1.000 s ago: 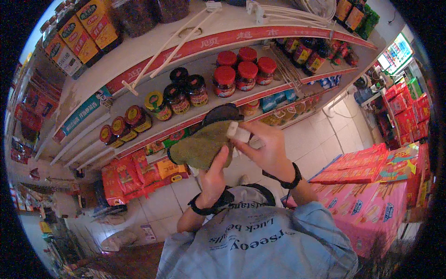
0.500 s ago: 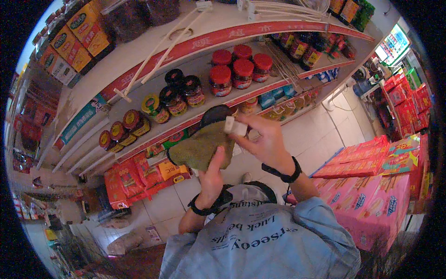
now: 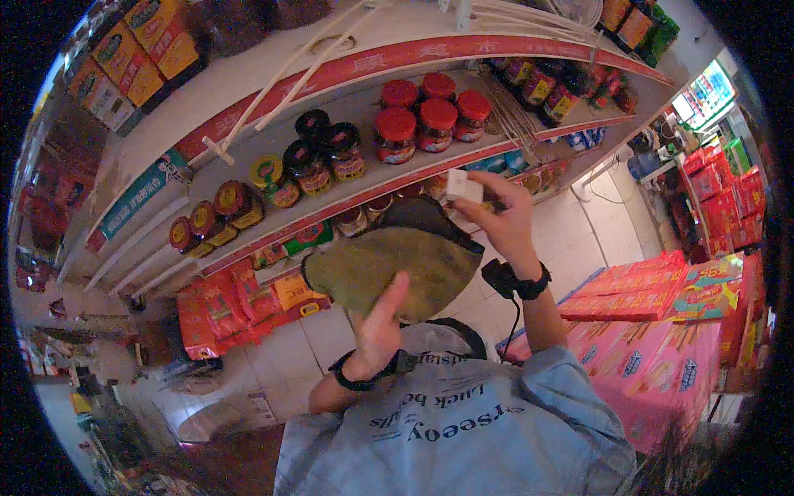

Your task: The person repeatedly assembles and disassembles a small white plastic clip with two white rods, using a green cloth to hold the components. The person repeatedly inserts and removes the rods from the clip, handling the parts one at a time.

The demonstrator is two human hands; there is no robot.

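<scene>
Your right hand (image 3: 506, 217) moved its pinched block (image 3: 465, 186) beyond the cloth (image 3: 405, 263). Your left hand (image 3: 379, 335) clasped the near edge, sensible for something seemingly soft, light.

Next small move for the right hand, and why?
Probably ease the right hand and its pinched white block back toward the body, over the olive cloth item. In this view the block sits just beyond the cloth's far edge, toward the shelf, so a slip might miss the cloth, which the left hand holds.
</scene>
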